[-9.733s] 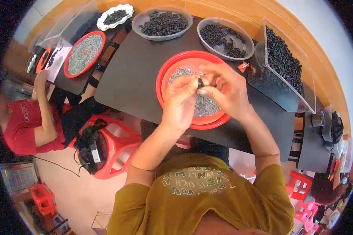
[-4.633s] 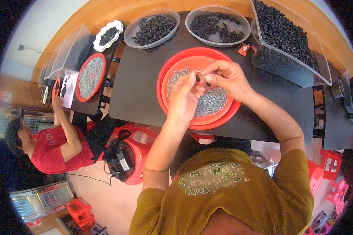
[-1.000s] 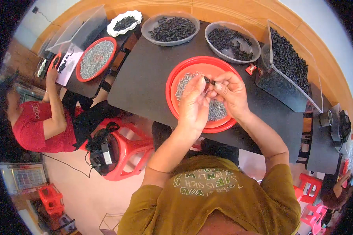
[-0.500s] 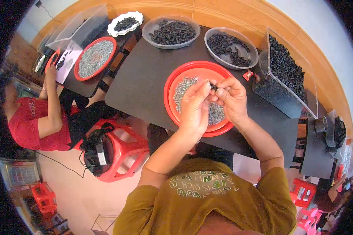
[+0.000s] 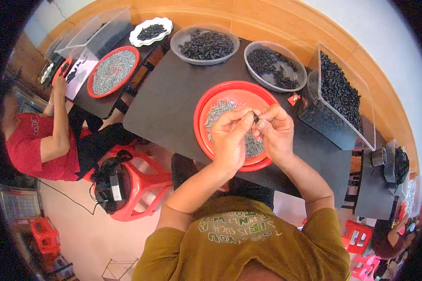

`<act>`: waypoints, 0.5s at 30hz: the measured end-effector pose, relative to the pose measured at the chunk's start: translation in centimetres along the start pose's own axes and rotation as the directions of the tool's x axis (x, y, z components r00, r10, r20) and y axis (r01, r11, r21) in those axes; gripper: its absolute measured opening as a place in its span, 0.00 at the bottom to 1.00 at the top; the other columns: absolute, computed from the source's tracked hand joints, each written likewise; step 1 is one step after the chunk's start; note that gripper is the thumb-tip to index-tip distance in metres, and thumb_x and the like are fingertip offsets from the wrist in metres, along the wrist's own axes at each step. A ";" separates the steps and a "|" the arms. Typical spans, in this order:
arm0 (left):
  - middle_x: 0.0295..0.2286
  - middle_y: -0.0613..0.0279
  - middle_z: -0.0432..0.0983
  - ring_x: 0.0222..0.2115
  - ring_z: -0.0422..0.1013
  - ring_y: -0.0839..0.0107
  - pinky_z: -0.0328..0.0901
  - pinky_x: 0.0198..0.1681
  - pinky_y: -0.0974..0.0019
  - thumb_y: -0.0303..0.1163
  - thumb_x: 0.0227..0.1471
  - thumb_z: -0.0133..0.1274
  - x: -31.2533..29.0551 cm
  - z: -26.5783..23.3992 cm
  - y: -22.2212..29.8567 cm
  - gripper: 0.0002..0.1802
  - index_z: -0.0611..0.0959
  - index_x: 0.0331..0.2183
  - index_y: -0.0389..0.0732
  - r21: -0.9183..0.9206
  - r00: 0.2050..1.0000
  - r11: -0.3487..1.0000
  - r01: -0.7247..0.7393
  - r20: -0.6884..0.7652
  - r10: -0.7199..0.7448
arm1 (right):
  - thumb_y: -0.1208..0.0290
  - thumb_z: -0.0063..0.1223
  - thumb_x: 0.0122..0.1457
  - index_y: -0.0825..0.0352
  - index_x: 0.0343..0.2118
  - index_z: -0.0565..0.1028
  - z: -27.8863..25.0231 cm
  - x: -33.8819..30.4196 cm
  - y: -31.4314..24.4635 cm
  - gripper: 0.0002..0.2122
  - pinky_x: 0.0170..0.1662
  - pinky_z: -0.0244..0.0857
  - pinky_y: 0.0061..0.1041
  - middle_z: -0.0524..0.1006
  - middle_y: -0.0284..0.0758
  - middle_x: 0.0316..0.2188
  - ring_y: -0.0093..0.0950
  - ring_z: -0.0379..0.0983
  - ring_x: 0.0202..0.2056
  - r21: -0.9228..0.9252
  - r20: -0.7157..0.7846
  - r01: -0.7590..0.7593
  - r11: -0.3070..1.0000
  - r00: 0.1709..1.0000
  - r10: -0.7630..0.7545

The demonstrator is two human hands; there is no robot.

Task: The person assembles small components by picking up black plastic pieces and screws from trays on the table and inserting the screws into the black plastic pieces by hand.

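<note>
Over the red round tray [image 5: 202,149], my left hand [image 5: 233,136] and my right hand [image 5: 277,132] meet at the fingertips. Between their thumbs and forefingers is a small black plastic piece [image 5: 255,118], partly covered by the fingers. Whether a metal part sits in it, I cannot tell. Beneath my hands, a heap of small silvery metal pieces [image 5: 215,112] lies in the tray, partly hidden by my left hand and wrist.
Two clear bowls [image 5: 185,55] [image 5: 267,84] and a clear bin [image 5: 321,100] hold black pieces along the table's [image 5: 166,89] back and right. A small red packet [image 5: 293,99] lies nearby. At left, a person in red [image 5: 42,145] works beside another red tray [image 5: 135,70].
The view has shifted slightly, so the table sits lower in the picture. My fingers have moved a little around the black piece, and less of it shows now.
</note>
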State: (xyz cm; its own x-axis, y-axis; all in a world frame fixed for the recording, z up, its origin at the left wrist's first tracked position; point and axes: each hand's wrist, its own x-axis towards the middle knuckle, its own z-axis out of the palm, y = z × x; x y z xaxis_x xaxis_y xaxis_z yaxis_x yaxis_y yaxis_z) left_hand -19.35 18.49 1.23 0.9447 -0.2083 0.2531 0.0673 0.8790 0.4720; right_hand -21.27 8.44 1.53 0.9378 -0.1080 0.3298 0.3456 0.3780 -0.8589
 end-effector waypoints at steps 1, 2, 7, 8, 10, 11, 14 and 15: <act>0.28 0.55 0.71 0.20 0.66 0.73 0.63 0.20 0.71 0.23 0.43 0.48 0.0 0.0 0.0 0.05 0.75 0.29 0.37 0.009 0.999 0.999 -0.038 0.033 0.038 | 0.78 0.50 0.47 0.67 0.25 0.66 0.0 0.1 0.0 0.04 0.20 0.61 0.12 0.72 0.33 0.22 0.17 0.67 0.20 -0.001 -0.002 0.000 1.000 1.000 0.000; 0.28 0.55 0.71 0.20 0.66 0.73 0.63 0.20 0.71 0.23 0.43 0.48 0.0 -0.1 0.0 0.05 0.75 0.29 0.37 0.008 0.999 0.999 -0.034 0.030 0.033 | 0.77 0.50 0.47 0.67 0.26 0.66 0.1 0.1 -0.1 0.05 0.20 0.61 0.13 0.72 0.33 0.21 0.17 0.67 0.20 0.010 0.005 -0.020 1.000 1.000 0.020; 0.28 0.57 0.71 0.21 0.66 0.74 0.62 0.23 0.72 0.24 0.43 0.48 0.6 -1.3 0.2 0.06 0.75 0.29 0.36 0.020 0.998 0.998 0.065 -0.025 -0.065 | 0.76 0.51 0.46 0.67 0.36 0.62 0.1 1.4 0.1 0.14 0.23 0.62 0.13 0.68 0.29 0.19 0.17 0.66 0.20 -0.102 0.025 -0.099 0.990 0.994 0.102; 0.27 0.58 0.71 0.22 0.65 0.74 0.61 0.25 0.72 0.24 0.43 0.48 0.7 -1.7 0.2 0.06 0.75 0.29 0.36 0.021 0.990 0.991 0.129 -0.056 -0.127 | 0.76 0.51 0.46 0.67 0.36 0.62 -0.1 1.6 0.1 0.14 0.23 0.62 0.13 0.68 0.29 0.19 0.17 0.66 0.20 -0.100 0.018 -0.099 0.990 0.995 0.101; 0.27 0.59 0.71 0.24 0.65 0.76 0.59 0.27 0.73 0.24 0.43 0.48 0.8 -2.1 -0.1 0.07 0.75 0.30 0.36 0.002 0.978 0.981 0.194 -0.075 -0.193 | 0.77 0.49 0.47 0.68 0.38 0.64 -0.7 1.9 -0.1 0.14 0.24 0.60 0.13 0.67 0.28 0.19 0.15 0.64 0.21 -0.258 0.141 -0.046 0.965 0.986 0.084; 0.27 0.59 0.71 0.24 0.65 0.76 0.59 0.27 0.73 0.24 0.44 0.48 0.7 -2.0 -0.3 0.07 0.76 0.30 0.36 -0.028 0.978 0.981 0.191 -0.077 -0.193 | 0.77 0.49 0.47 0.68 0.38 0.64 -0.8 1.8 0.2 0.14 0.24 0.60 0.13 0.67 0.28 0.19 0.15 0.64 0.21 -0.255 0.128 -0.043 0.966 0.989 0.078; 0.27 0.60 0.71 0.26 0.64 0.75 0.59 0.28 0.73 0.24 0.44 0.47 0.6 -1.9 -0.6 0.07 0.76 0.30 0.36 -0.031 0.979 0.983 0.181 -0.086 -0.183 | 0.79 0.46 0.49 0.70 0.37 0.67 -0.9 1.8 0.7 0.10 0.24 0.59 0.13 0.66 0.27 0.18 0.14 0.62 0.21 -0.302 0.119 -0.068 0.951 0.987 0.108; 0.28 0.60 0.71 0.26 0.64 0.75 0.58 0.28 0.73 0.25 0.44 0.47 0.6 -1.9 -0.8 0.07 0.75 0.30 0.36 -0.011 0.982 0.987 0.159 -0.102 -0.159 | 0.79 0.46 0.49 0.70 0.37 0.67 -1.0 1.7 0.8 0.10 0.24 0.59 0.13 0.66 0.27 0.18 0.14 0.62 0.21 -0.301 0.105 -0.060 0.952 0.990 0.096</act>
State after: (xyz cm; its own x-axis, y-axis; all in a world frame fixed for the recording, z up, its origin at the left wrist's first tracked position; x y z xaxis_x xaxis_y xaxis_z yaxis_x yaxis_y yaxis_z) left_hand -18.23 18.49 -0.54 0.9498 -0.3005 0.0875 0.2198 0.8395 0.4969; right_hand -19.35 7.64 1.01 0.9581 0.0255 0.2853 0.2821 0.0892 -0.9552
